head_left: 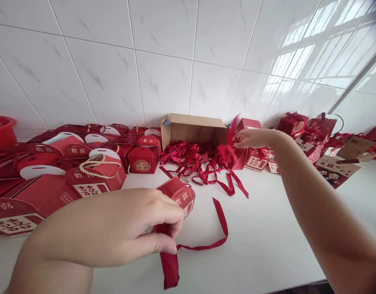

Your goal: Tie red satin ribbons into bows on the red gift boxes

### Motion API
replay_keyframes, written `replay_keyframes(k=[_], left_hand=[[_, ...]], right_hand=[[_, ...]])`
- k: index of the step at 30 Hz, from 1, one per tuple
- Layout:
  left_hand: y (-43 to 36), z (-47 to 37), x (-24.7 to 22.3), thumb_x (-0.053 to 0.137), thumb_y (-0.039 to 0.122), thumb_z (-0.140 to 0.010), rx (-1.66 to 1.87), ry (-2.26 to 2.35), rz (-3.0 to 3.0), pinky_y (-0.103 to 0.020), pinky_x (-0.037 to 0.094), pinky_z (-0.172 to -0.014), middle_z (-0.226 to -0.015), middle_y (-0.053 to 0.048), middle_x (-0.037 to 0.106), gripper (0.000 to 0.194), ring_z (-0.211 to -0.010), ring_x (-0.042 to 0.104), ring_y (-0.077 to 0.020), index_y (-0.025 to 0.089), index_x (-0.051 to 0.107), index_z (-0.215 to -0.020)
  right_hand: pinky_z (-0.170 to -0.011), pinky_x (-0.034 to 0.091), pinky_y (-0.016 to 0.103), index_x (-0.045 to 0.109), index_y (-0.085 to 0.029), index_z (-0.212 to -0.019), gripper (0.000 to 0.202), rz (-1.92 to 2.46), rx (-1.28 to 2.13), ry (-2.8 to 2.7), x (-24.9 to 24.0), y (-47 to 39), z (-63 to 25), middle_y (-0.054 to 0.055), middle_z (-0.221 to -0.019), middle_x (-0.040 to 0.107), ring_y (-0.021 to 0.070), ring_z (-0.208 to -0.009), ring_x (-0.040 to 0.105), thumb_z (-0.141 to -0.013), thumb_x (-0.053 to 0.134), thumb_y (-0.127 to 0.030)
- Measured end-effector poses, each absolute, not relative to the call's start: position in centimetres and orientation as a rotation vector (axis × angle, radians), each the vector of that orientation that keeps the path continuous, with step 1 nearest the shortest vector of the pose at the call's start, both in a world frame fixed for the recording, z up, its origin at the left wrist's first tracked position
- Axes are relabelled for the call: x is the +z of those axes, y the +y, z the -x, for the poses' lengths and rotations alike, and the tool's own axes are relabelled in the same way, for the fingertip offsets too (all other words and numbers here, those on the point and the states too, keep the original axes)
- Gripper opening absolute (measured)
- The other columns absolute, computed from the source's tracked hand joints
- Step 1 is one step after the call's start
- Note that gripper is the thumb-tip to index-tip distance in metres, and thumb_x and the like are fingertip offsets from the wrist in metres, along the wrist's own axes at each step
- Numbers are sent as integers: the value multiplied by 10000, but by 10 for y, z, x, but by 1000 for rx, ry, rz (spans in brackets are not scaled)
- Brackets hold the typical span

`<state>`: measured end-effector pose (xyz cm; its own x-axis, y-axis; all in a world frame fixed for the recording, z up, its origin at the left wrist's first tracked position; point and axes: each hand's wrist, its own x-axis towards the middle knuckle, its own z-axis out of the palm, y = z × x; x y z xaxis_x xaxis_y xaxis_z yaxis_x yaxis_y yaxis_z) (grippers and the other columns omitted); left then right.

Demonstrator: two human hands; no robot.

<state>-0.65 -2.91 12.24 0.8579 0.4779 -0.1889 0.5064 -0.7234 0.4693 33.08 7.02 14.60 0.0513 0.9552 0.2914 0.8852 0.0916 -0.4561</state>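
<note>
My left hand is closed in a pinch on a dark red ribbon. One end of that ribbon hangs below the fingers, and the other curls to the right on the white table. Just behind the hand lies a red gift box with light lettering, partly covered by it. My right hand reaches far forward, its fingers closed around another red ribbon that is blurred by motion. Beneath it, a tangled heap of red ribbons spills from an open cardboard box lying against the wall.
Red gift boxes, some with rope handles, crowd the left side. A red plastic basin stands at the far left. More red boxes and a printed card box are on the right. A tiled wall bounds the white table.
</note>
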Motion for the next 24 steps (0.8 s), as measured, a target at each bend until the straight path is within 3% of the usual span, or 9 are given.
replay_keyframes(k=[2, 5, 9, 15, 20, 24], left_hand=[[-29, 6, 122, 540, 273, -864, -45, 719, -2505, -197, 383, -618, -774, 45, 621, 140, -730, 561, -111, 229, 548, -731], [-28, 3, 123, 523, 261, -874, 17, 702, -2481, -187, 387, -605, -759, 42, 618, 153, -702, 551, -101, 216, 539, -729], [-26, -2, 126, 495, 233, -893, 97, 657, -2421, -162, 394, -592, -730, 48, 606, 161, -645, 533, -74, 205, 533, -739], [-27, -4, 127, 474, 220, -896, 295, 727, -2459, -175, 384, -552, -656, 53, 566, 153, -582, 494, -74, 205, 540, -759], [-23, -3, 121, 449, 305, -913, 377, 900, -2500, -186, 357, -507, -638, 51, 566, 213, -566, 489, -79, 208, 551, -753], [-17, -8, 116, 434, 337, -911, 429, 1031, -2520, -209, 372, -521, -646, 38, 597, 235, -569, 523, -97, 212, 583, -777]], right_hand=[[-865, 449, 409, 696, -113, -949, 182, 1923, 240, -1845, 134, 55, -322, 141, -1024, 670, 260, -914, 632, -800, 632, -194], [-884, 476, 400, 624, -173, -1136, 297, 1789, 317, -1720, 128, 22, -300, 108, -1081, 659, 247, -969, 623, -899, 507, -307], [-835, 515, 329, 672, -206, -1040, 371, 1184, 788, -1840, 120, -22, -263, 74, -1005, 685, 203, -938, 639, -923, 440, -471], [-845, 481, 286, 676, -197, -1032, 321, 649, 1391, -2088, 100, -32, -224, 44, -958, 674, 144, -897, 613, -944, 440, -396], [-691, 455, 236, 678, -181, -879, 229, 778, 1373, -2061, 91, -21, -219, 12, -785, 633, 123, -748, 566, -855, 595, -393], [-601, 390, 220, 648, -174, -839, 213, 826, 1315, -2075, 86, -17, -219, -5, -733, 573, 97, -662, 474, -856, 595, -380]])
